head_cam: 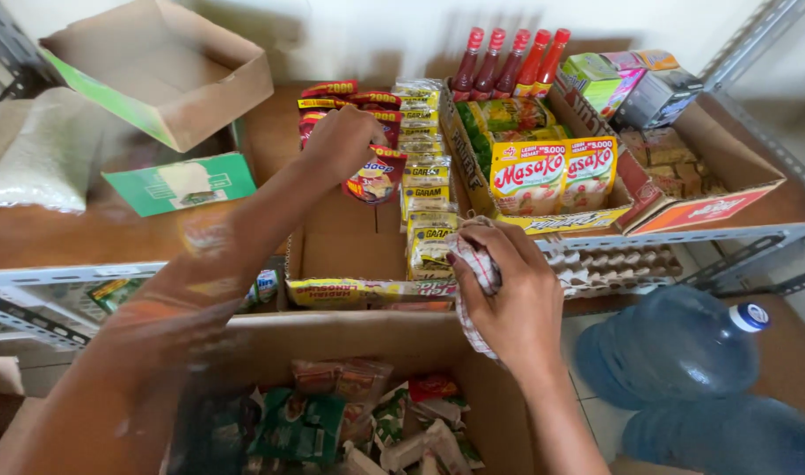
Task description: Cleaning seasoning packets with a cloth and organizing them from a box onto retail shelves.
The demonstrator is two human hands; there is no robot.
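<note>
My left hand [339, 141] reaches forward over a shallow cardboard tray [349, 242] on the shelf and grips a small red sachet [375, 176] at the front of a row of red sachets [345, 101]. My right hand [506, 295] stays near the tray's front edge, closed on a bunch of white and red sachets [478, 264] that hangs down from the fist. A column of yellow and white packets [424, 167] stands between the two hands.
A box with yellow seasoning packets [552, 171] and red sauce bottles [512, 62] sits to the right, an egg tray [609, 264] below it. An open carton of mixed sachets [349, 422] lies beneath my arms. Blue water jugs [675, 343] stand lower right, an empty box [156, 70] upper left.
</note>
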